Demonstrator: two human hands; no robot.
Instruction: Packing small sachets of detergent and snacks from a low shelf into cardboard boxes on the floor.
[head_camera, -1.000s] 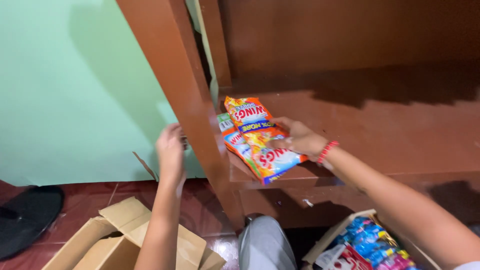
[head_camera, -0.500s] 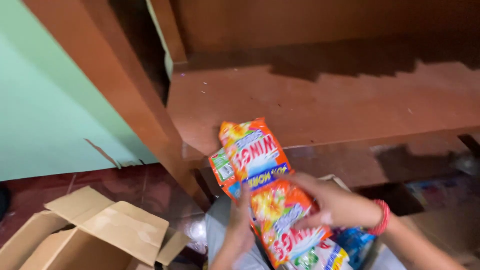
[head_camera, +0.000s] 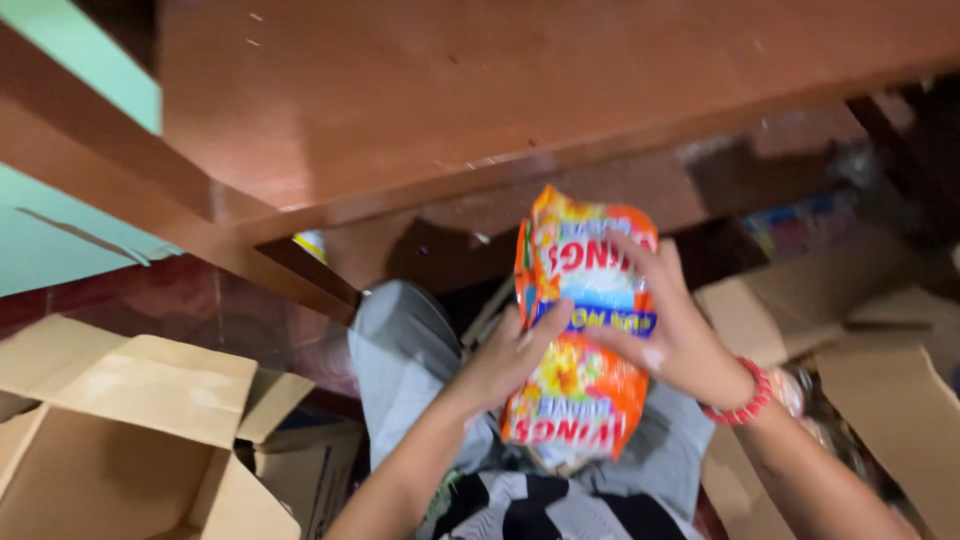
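- Both hands have come down from the shelf (head_camera: 420, 110) and now hold the packets (head_camera: 580, 340) over the lap, below the shelf edge.
- Left hand (head_camera: 505, 360) presses the stack's left side, fingers curled on the orange wrapper.
- Right hand (head_camera: 680, 335), a red bracelet (head_camera: 745, 395) at its wrist, wraps over the stack's right side; both grips are closed on the packets.
- An open cardboard box (head_camera: 130, 440) sits on the floor at lower left; more flattened cardboard (head_camera: 870, 350) lies at right.
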